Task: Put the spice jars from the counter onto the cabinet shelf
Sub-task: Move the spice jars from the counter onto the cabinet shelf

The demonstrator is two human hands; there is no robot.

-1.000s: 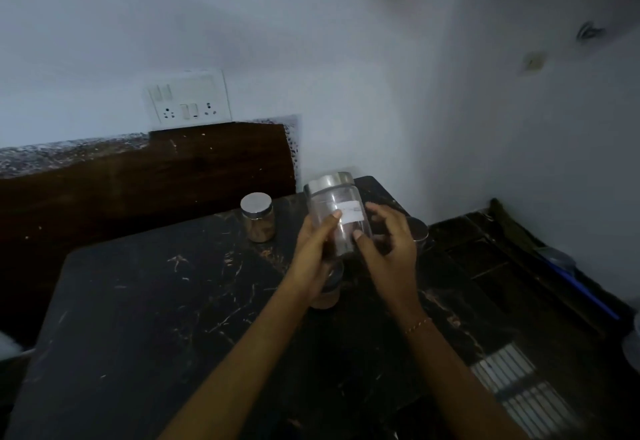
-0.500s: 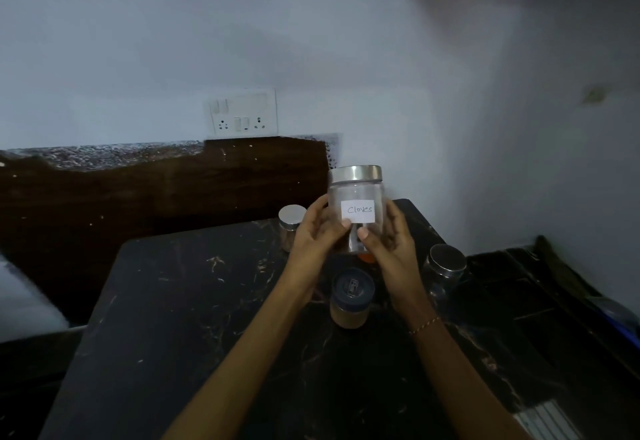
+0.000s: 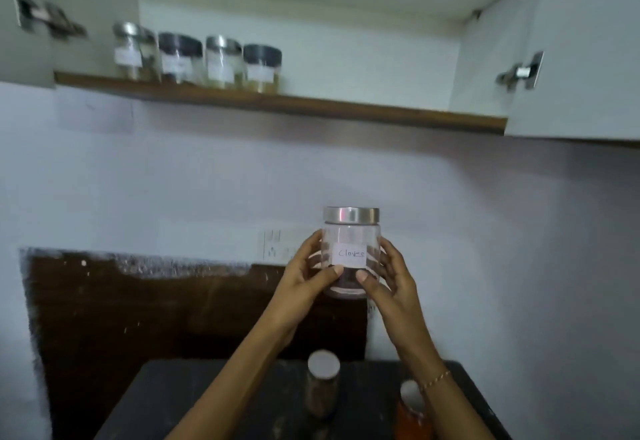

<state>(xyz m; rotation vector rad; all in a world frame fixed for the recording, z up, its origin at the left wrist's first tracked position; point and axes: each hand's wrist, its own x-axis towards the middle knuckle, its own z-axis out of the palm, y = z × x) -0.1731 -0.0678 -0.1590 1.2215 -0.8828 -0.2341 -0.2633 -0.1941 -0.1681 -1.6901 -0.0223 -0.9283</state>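
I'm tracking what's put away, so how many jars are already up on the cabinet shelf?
4, in a row at the left end of the cabinet shelf: jar one, jar two, jar three, jar four. More could sit hidden behind them.

A home kitchen, by the look of it; at eleven o'clock an open wall cabinet shelf point(image 3: 346, 107) carries a row of four labelled jars point(image 3: 197, 59) (metal and dark lids); its door hinges point(image 3: 519, 72) show at two o'clock; a dark marble counter point(image 3: 214, 401) lies at six o'clock with more spice jars point(image 3: 322, 384); a wall socket plate point(image 3: 277, 245) sits near centre on the painted wall.
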